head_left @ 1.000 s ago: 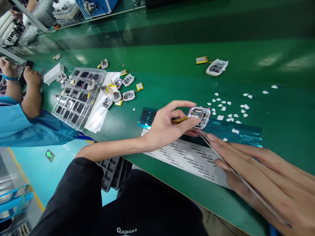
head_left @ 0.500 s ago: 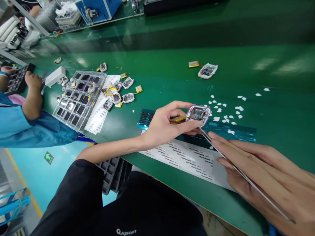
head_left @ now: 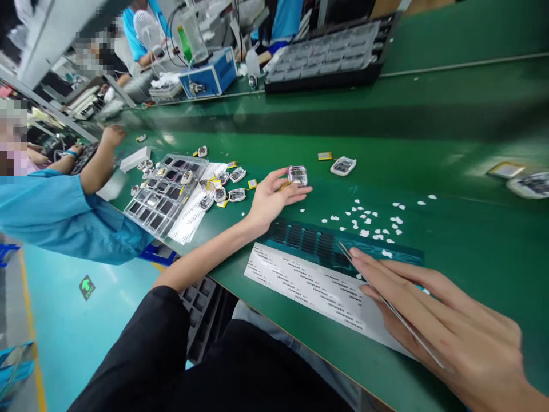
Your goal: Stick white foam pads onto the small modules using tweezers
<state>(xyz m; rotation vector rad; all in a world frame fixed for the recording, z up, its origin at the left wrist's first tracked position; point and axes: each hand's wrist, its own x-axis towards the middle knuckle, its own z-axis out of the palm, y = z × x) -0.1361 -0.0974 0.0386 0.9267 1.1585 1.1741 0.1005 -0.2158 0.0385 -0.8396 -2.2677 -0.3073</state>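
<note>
Far outstretched, left hand [head_left: 268, 200] on module [head_left: 297, 175]

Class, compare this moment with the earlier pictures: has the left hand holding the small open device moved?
Yes. The left hand has carried the open device away from the teal sticker sheet, farther out over the green table, toward the pile of similar devices.

A black sleeve [head_left: 141, 349] is worn on the left arm, pushed up above the elbow so that the forearm is left bare. The left hand [head_left: 268, 200] and the right hand [head_left: 450, 332] are uncovered: no gloves, rings or watch are seen. Black clothing is worn over the lap.
</note>
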